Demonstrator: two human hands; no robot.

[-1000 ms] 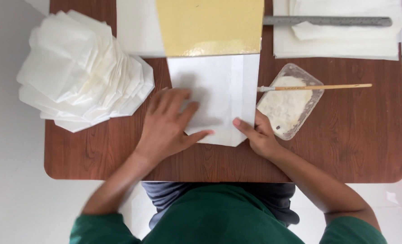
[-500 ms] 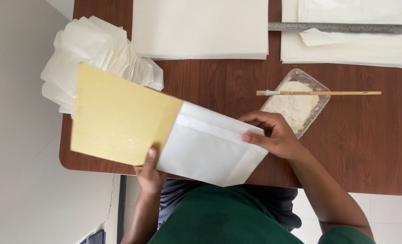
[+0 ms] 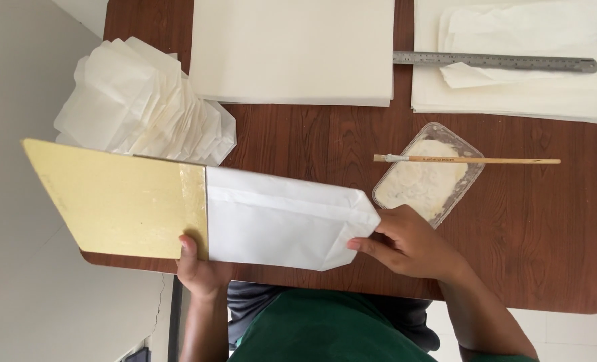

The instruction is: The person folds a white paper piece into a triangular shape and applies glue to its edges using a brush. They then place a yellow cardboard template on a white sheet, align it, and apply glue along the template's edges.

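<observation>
White paper bag (image 3: 282, 224) sleeved on yellow board (image 3: 114, 201), held above the desk (image 3: 325, 141) edge. My left hand (image 3: 201, 271) grips the board from below; right hand (image 3: 409, 245) pinches the folded end. Risk: paste tray (image 3: 427, 175) and brush (image 3: 466, 159) sit just beyond my right fingers; a swing could smear the bag.

A white folded paper bag (image 3: 285, 218) lies sideways over the table's near edge.

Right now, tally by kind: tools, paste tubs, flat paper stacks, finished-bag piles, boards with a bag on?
Tools: 2, steel ruler and brush
Paste tub: 1
Flat paper stacks: 2
Finished-bag pile: 1
Yellow board with white bag: 1
Total: 7
</observation>
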